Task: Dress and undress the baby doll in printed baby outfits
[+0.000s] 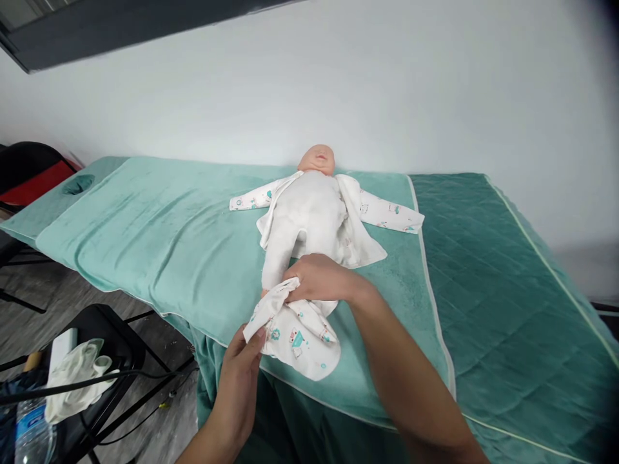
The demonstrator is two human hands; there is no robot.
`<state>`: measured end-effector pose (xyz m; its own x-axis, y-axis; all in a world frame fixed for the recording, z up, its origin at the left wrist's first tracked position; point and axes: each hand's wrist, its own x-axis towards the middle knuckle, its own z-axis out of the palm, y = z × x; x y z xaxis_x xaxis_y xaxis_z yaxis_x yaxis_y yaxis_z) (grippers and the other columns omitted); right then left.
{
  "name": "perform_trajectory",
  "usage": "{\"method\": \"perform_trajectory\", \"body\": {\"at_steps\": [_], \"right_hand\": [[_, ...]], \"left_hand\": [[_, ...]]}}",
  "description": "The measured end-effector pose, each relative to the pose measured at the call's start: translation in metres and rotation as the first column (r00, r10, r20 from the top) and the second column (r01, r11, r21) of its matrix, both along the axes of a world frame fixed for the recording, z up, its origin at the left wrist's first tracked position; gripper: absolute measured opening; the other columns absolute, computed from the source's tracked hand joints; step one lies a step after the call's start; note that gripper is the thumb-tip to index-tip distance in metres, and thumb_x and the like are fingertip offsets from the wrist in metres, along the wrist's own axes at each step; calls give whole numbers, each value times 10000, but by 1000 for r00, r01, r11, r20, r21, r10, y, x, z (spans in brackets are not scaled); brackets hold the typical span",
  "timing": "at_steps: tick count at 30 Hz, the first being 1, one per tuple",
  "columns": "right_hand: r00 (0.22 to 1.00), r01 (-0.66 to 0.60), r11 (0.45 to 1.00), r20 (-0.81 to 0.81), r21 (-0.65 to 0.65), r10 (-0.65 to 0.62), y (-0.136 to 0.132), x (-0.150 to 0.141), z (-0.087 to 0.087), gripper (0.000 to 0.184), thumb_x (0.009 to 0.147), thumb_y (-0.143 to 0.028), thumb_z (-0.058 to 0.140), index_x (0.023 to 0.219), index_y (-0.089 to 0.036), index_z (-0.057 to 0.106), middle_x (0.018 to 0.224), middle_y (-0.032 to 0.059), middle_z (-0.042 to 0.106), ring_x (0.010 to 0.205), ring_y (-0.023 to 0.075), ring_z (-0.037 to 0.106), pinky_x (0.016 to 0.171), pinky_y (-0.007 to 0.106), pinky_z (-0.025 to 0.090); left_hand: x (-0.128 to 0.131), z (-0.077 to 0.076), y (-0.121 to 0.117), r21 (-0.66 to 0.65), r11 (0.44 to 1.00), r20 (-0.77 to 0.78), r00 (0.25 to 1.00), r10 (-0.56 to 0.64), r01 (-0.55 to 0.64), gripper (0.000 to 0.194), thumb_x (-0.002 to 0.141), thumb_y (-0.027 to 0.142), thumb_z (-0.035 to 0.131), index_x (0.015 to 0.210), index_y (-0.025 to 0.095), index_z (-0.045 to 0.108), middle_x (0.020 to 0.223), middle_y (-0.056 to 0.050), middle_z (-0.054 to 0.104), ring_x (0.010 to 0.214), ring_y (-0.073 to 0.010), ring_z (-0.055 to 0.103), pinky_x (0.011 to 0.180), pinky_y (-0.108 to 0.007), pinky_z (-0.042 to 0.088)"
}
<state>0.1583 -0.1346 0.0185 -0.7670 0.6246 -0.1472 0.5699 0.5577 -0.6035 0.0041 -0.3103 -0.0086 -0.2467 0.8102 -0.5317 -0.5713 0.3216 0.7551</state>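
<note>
A baby doll (309, 206) lies on its back on a green-covered bed, its head toward the wall. It wears a white body layer, and an open white printed jacket (362, 238) spreads around it with both sleeves stretched outward. At the doll's feet, a white baby garment (302, 338) with small teal and red prints is bunched up. My left hand (244, 364) pinches the garment's near-left edge between thumb and fingers. Closed around the garment's upper part, my right hand (322, 277) lies over the doll's lower leg. The fingertips of the right hand are partly hidden.
The bed's light green cover (193, 219) lies over a darker quilted one (522, 290). On the lower left, a black stool (118, 335) holds a white box and a crumpled pale cloth (80, 374). A plastic bottle (36, 428) and cables are nearby.
</note>
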Motion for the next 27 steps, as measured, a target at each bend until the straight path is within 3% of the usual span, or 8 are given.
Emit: {"method": "perform_trajectory", "body": {"at_steps": [5,9,17,22,27], "right_hand": [[1000,2,1000,-2,-14,-2,-1,-1,2,253,794,-421,731,699,-189,697,697,17,667,646,143,556,587,297,256],[997,-3,999,-72,-42,0,-1,2,2,311,837,-455,710,692,-184,662,691,9,651,653,140,540,592,292,259],[990,-120,983,-95,-135,108,3,7,4,440,844,-555,688,664,-169,581,643,-19,587,612,110,483,573,264,257],[980,-188,979,-74,-82,183,1,3,4,332,859,-458,696,719,-169,616,672,-26,610,648,106,530,586,254,262],[966,-250,962,-89,-107,241,-1,3,7,170,854,-359,718,832,-191,710,846,-17,709,789,137,613,640,249,311]], "left_hand": [[-7,-3,8,72,997,76,996,-44,38,392,811,331,768,1185,215,742,1279,-86,703,1193,-271,639,1008,-347,504],[-11,-10,19,102,995,136,990,-27,13,398,804,317,769,1179,187,741,1206,-92,734,1151,-286,669,996,-366,527],[-14,-18,35,117,992,325,946,3,-44,379,837,256,726,1201,154,707,1142,-89,751,1154,-284,673,1050,-386,504],[-15,-20,35,193,980,399,916,-42,-39,410,880,239,663,1286,182,667,1162,-84,748,1221,-287,641,1114,-410,454],[-17,-19,33,203,978,357,927,-111,39,476,879,225,651,1353,185,624,1255,-92,713,1263,-301,610,1122,-426,445]]}}
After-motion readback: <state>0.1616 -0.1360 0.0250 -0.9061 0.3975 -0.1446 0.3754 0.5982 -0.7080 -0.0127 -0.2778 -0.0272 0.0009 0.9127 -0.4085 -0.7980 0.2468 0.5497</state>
